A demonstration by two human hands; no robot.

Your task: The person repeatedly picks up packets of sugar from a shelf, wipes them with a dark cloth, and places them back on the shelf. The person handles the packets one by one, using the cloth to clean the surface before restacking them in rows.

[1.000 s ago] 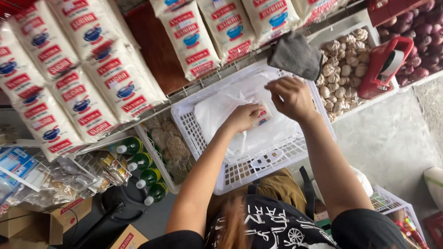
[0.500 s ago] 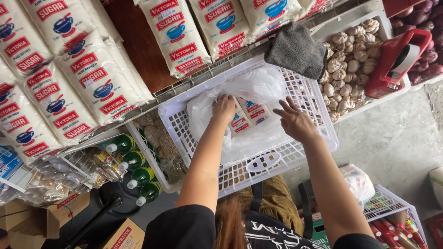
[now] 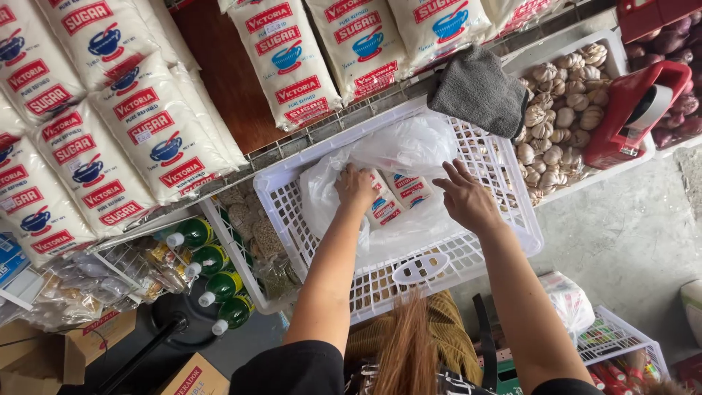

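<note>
While left hand [image 3: 356,186] grips clear bag [image 3: 409,150] — white basket [image 3: 468,260], red-and-blue-labelled white packets [image 3: 398,197].

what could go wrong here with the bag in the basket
The thin plastic bag could tear where the left hand grips it, spilling the packets inside. The right hand is open above the bag and holds nothing, so the load may hang on one hand. The grey cloth draped on the basket rim might slide off.

1. Single view: head-worn camera, aimed steeply down over the person's forearms.
2. Range: close; the white basket [image 3: 409,271] fills the centre.
3. Frame edges: sugar bags [image 3: 157,139] upper left, floor [image 3: 629,234] right.
</note>
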